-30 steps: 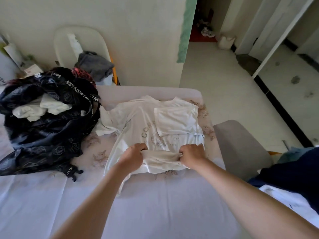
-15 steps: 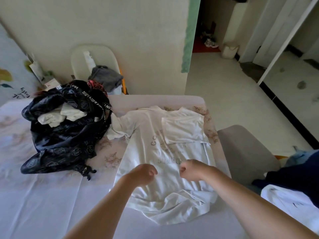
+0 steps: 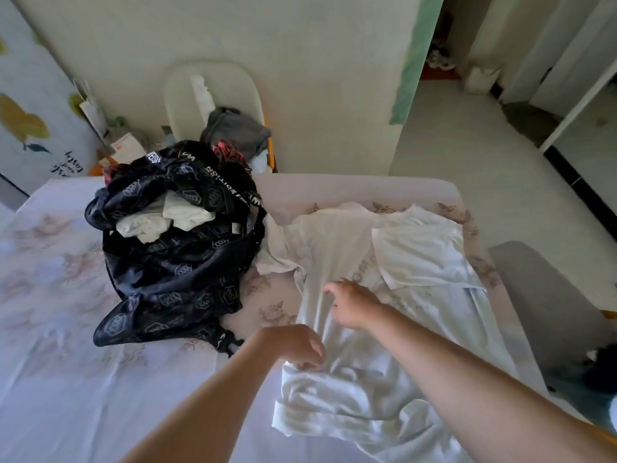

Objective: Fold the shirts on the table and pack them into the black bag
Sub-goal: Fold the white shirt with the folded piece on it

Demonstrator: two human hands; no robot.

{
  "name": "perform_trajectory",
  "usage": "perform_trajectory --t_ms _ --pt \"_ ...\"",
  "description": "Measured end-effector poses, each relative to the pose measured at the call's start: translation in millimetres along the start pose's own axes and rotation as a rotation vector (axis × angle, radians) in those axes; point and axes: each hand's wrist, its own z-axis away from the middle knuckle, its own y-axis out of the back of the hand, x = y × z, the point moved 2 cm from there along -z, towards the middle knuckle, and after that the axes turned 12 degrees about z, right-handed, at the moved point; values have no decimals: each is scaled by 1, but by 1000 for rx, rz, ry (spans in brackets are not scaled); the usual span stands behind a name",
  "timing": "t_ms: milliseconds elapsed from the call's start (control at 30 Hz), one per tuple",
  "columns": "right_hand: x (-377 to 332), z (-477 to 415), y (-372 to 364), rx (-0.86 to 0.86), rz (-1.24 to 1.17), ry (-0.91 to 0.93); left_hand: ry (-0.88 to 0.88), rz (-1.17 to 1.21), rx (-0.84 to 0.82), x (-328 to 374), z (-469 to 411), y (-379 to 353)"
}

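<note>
A white shirt (image 3: 337, 248) lies spread on the table (image 3: 66, 379), its right sleeve folded across the chest and its lower part bunched up near me. My left hand (image 3: 295, 345) has its fingers curled on the shirt's left edge, just above the bunched hem. Further up, my right hand (image 3: 350, 305) reaches across the shirt's left side with loosely bent fingers and holds nothing. The black patterned bag (image 3: 173, 272) sits open to the left of the shirt, with folded white shirts (image 3: 167, 218) inside.
A grey chair (image 3: 541, 295) stands at the table's right edge, with dark clothing lower right. Behind the bag, a white chair (image 3: 213, 85) against the wall carries a grey garment (image 3: 237, 132). The table's far edge runs just beyond the shirt's collar.
Both hands let go of the fold at the shirt's middle. The lower part dropped back toward me and now lies crumpled. Both hands have shifted to the shirt's left side.
</note>
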Motion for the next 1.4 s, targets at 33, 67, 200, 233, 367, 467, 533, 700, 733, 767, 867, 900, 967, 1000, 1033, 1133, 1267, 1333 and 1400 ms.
perform_trajectory --t_ms 33,67,200,233,367,467,533,700,733,767,867,900,967,1000,1033,1133,1267,1333,1400 --pt "-8 -13 5 34 5 -6 -20 59 71 -4 -2 19" --pt "-15 -24 11 64 6 -4 -37 81 181 -9 -5 40" --pt "-44 -68 21 172 26 16 -117 -61 590 -31 -19 118" --pt "-50 -79 19 199 57 23 -137 -84 608 -37 -23 131" --pt "-74 -108 6 224 303 -28 -216 -186 607 -53 -40 145" --pt "-74 -112 -1 255 240 -119 -176 -226 467 -62 -61 138" --pt "-65 -109 -3 267 47 -173 -120 -272 439 -66 -71 137" --pt "-43 -96 9 78 -136 -206 -121 -126 697 -57 -68 152" --pt "-39 -94 13 52 -181 -203 -155 -80 738 -49 -65 156" --pt "-36 -94 19 52 -241 -206 -202 -63 782 -39 -62 162" --pt "-22 -94 43 177 -552 -297 -468 -43 914 2 -56 179" --pt "-15 -95 53 241 -708 -348 -585 -41 924 17 -56 182" --pt "2 -92 75 323 -1001 -458 -794 -68 870 47 -57 177" --pt "13 -88 83 351 -1080 -511 -867 -71 800 61 -60 169" --pt "25 -83 90 376 -1092 -554 -893 -81 709 73 -64 157" --pt "71 -68 89 377 -891 -702 -847 -141 591 87 -77 118" --pt "101 -59 64 255 -768 -817 -698 -25 763 63 -93 113" --pt "105 -65 50 191 -527 -758 -500 -101 669 40 -110 116" --pt "102 -74 41 241 -330 -701 -360 -301 465 20 -121 113"
